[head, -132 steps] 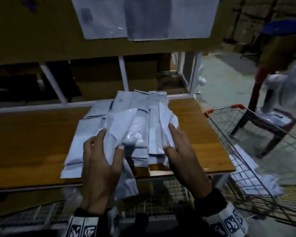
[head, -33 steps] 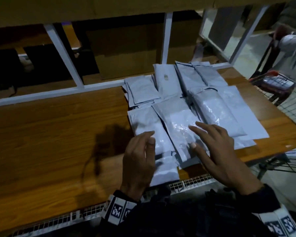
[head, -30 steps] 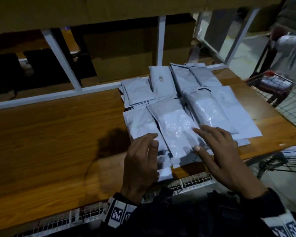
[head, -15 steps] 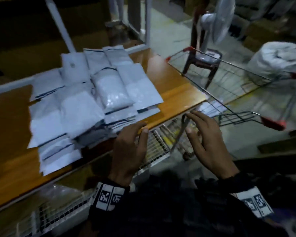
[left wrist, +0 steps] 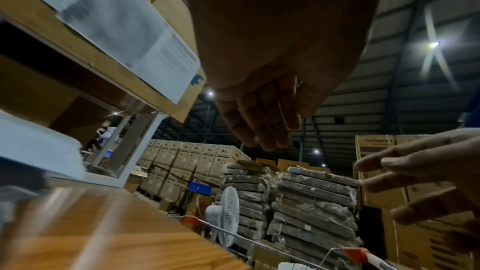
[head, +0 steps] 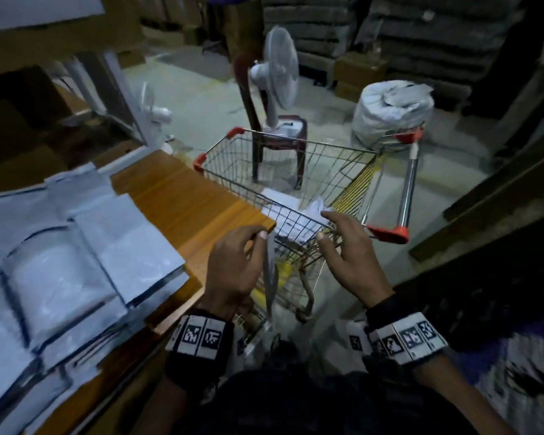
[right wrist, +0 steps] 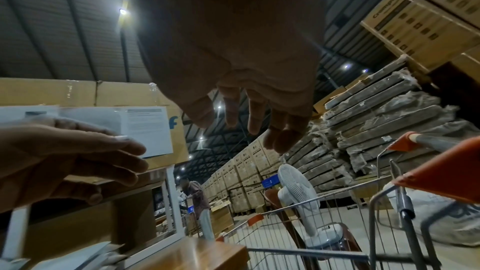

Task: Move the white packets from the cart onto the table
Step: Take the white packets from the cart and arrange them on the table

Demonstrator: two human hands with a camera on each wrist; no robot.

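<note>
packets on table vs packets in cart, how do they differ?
The table packets lie flat in an overlapping spread on the wooden table; the cart packets sit low in the cart behind its wire. Many on the table; few show in the cart, one crumpled. Both are white. Neither is held: both hands are empty.

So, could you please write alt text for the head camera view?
Two empty hands, left hand and right hand, reach toward a wire shopping cart holding white paper packets. More white packets cover the wooden table.
</note>
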